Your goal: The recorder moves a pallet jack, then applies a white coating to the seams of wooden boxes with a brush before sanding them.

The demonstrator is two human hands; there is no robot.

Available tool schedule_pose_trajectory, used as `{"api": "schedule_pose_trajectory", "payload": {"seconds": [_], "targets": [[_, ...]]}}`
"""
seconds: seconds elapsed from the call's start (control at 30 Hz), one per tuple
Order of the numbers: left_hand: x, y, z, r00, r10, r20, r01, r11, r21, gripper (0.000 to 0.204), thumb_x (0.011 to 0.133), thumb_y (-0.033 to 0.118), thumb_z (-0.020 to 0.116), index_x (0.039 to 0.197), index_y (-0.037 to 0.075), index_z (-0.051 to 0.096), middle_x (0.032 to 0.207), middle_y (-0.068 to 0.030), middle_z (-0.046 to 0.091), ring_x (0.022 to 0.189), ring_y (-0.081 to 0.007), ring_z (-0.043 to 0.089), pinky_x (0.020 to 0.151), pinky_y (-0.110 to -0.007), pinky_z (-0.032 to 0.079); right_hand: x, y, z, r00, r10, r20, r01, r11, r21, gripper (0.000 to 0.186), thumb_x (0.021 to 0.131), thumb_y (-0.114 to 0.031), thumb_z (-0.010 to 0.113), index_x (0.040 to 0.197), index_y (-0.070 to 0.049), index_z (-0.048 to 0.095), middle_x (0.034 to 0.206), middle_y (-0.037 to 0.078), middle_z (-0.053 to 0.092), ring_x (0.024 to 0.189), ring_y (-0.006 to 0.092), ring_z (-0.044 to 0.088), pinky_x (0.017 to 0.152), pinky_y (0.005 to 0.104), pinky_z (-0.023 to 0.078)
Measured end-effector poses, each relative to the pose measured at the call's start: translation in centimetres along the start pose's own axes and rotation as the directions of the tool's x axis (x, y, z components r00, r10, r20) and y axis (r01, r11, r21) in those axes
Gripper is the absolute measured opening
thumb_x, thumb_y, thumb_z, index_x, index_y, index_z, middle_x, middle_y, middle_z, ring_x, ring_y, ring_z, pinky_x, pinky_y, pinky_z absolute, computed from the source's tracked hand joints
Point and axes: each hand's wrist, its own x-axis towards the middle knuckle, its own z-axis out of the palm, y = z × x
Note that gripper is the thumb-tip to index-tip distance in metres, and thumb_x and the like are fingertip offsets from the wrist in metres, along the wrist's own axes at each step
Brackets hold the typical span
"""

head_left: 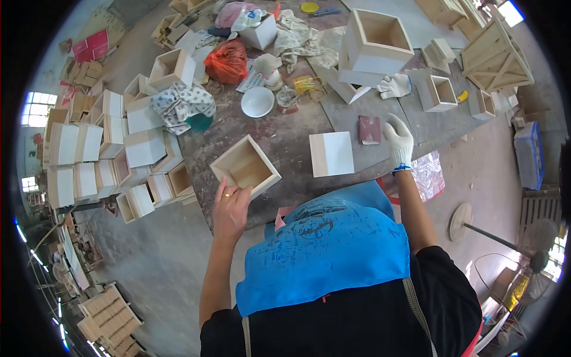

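An open-topped wooden box (pixel 248 163) sits tilted in view on the worktable, near its front edge. The bare fingers of my left hand (pixel 231 205), a ring on one, grip the box's near wall, with a fingertip over the rim. My right hand (pixel 399 141) wears a white knit glove and rests by the table's front edge, thumb and fingers apart, nothing visible in it. Just left of it lies a dark red sheet of sandpaper (pixel 369 130). Between my hands is a closed-looking block or box (pixel 331 154), half white and half bare wood.
Many wooden boxes (pixel 143 140) are stacked at the left. Across the table stand a white bowl (pixel 257 102), a red plastic bag (pixel 226 62), rags (pixel 183 107), a spare glove (pixel 394 87) and a tall box (pixel 377 44). A fan (pixel 531 262) stands at the right.
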Motion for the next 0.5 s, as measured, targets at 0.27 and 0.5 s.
{"api": "schedule_pose_trajectory", "payload": {"seconds": [0.27,0.5], "targets": [[-0.7,-4.5,8.6,0.999,0.033,0.016,-0.032,0.997,-0.065,0.031,0.080,0.006,0.065,0.111,0.004,0.068,0.094,-0.0108,0.068,0.098,-0.0280,0.063,0.115,-0.049,0.037,-0.2,-8.3,10.4,0.941,0.000,0.339,-0.018,0.999,0.049,0.038,0.091,-0.017,0.069,0.124,0.002,0.068,0.108,0.006,0.072,0.089,0.0098,0.065,0.078,0.0257,0.054],[-0.6,-4.1,7.3,0.996,-0.023,0.086,0.035,0.990,-0.137,0.042,0.087,0.013,0.064,0.129,0.010,0.062,0.128,-0.0114,0.061,0.121,-0.0286,0.056,0.117,-0.048,0.033,1.6,-7.0,14.0,0.913,0.091,0.397,-0.051,0.993,-0.111,0.042,0.086,-0.025,0.068,0.122,-0.003,0.070,0.111,0.017,0.074,0.102,0.0220,0.071,0.090,0.0325,0.053]]}}
